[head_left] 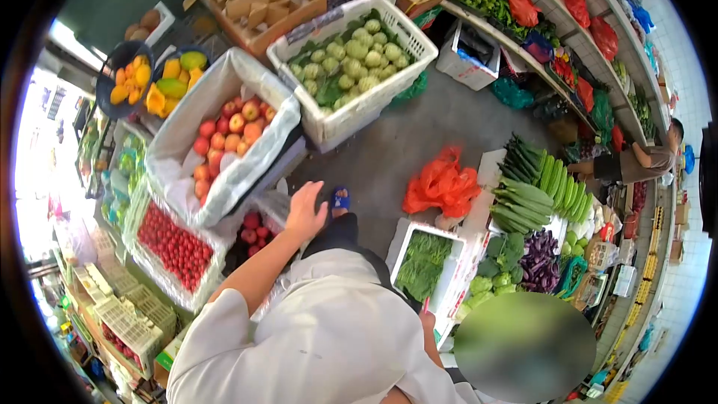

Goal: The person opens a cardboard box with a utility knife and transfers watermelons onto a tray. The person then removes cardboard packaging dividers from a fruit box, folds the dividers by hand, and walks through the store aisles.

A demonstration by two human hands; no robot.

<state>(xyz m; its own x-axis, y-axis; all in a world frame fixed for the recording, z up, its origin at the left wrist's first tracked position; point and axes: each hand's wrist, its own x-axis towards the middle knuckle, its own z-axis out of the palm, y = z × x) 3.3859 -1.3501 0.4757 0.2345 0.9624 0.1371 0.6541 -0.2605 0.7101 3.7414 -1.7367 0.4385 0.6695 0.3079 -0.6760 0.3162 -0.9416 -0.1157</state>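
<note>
Barehanded amid crates of produce, a person in a white shirt point(321, 329) stretches the left hand point(305, 211) just toward eight o'clock of the view's centre, its fingers loosely spread and nothing seen in its grasp. At five o'clock, the right hand point(427, 320) is partly hidden; a slim pink item point(426, 304), too small to identify, shows at its fingers, and whether they grasp it cannot be told. Just above that hand stands a white foam box point(399, 243) of leafy greens point(428, 265).

Near the left hand, a blue slipper point(340, 198) shows on the floor, while dark red fruit point(252, 232) sits beside the forearm at eight o'clock. Farther out that way, small round red fruit point(172, 247) fills a plastic-lined box. Between nine and ten, red-and-yellow fruit point(233, 126) lies in another lined box, with mangoes point(173, 84) beyond in a basket at ten. Pale green round fruit point(355, 60) fills a white crate point(336, 131) at twelve.

A crumpled red plastic bag point(443, 183) lies at three o'clock, near dark green cucumbers point(521, 158); purple eggplants point(540, 260) and broccoli point(505, 251) are stacked toward four. At the far right, near three, stands another person point(645, 162) in a brown top.
</note>
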